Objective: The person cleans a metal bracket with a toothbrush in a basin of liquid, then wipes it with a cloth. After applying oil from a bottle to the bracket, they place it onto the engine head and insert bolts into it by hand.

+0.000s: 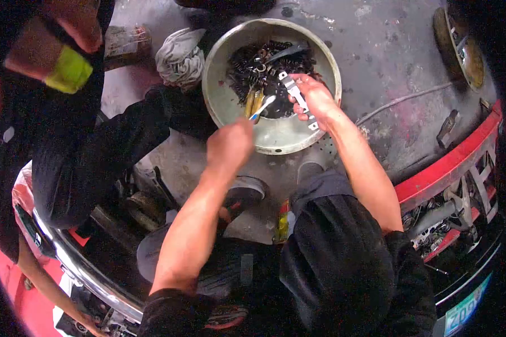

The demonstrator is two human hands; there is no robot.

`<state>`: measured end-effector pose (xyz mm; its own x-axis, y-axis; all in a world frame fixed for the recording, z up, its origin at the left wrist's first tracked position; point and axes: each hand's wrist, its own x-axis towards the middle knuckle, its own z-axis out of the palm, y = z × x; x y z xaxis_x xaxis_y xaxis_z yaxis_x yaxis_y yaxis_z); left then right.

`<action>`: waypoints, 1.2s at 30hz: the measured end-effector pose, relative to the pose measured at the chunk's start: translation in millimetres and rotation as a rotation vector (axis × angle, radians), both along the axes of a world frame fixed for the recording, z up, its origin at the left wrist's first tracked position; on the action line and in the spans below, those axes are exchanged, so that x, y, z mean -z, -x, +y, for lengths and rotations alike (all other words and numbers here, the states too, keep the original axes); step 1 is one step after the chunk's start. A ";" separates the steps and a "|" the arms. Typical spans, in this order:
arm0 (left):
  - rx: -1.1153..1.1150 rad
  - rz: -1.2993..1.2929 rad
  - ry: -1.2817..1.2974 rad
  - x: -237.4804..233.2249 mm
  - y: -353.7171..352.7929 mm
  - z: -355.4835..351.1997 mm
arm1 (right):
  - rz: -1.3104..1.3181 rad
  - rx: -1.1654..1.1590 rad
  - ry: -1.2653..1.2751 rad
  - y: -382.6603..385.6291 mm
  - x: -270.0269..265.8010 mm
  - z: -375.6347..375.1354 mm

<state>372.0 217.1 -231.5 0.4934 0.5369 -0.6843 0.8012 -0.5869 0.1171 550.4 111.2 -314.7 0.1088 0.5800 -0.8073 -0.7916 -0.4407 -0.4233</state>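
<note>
My left hand (230, 145), blurred by motion, is closed around a blue-and-white toothbrush (262, 106), its white head pointing up over the basin's near side. My right hand (315, 101) grips a flat silver metal bracket (296, 92) with holed end tabs, tilted above the basin. Below both hands stands a large round metal basin (213, 95) holding dark coil springs (242, 62), other small dark parts and what looks like dark liquid. A yellow-handled brush (253, 104) leans inside it, close to the toothbrush.
A crumpled grey rag (180, 56) and a can (127, 45) are beyond the basin's left side. Another person's dark-clothed leg (129, 126) is close on the left. A red-edged tray (450, 163) of metal parts lies right; a round pan (469, 62) stands behind it.
</note>
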 end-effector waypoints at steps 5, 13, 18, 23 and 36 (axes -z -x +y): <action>0.110 0.118 0.030 64.7 -19.0 -2.4 | 0.033 -0.073 0.038 11.9 4.8 -0.7; -0.111 -0.002 0.023 27.7 -8.8 -7.3 | 0.120 -0.296 0.277 14.9 39.8 21.5; 0.033 -0.120 0.053 94.8 -25.4 2.2 | 0.318 -0.081 0.267 5.9 52.0 17.5; 0.077 0.083 0.068 71.8 -18.9 7.4 | 0.358 -0.026 0.326 8.2 56.7 20.9; 0.098 0.051 0.094 75.8 -29.0 3.2 | 0.283 -0.021 0.297 10.3 58.4 24.9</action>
<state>401.0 220.3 -307.3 0.5032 0.4201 -0.7551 0.7469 -0.6510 0.1356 540.1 136.0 -373.1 -0.1514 0.3170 -0.9363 -0.8481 -0.5282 -0.0417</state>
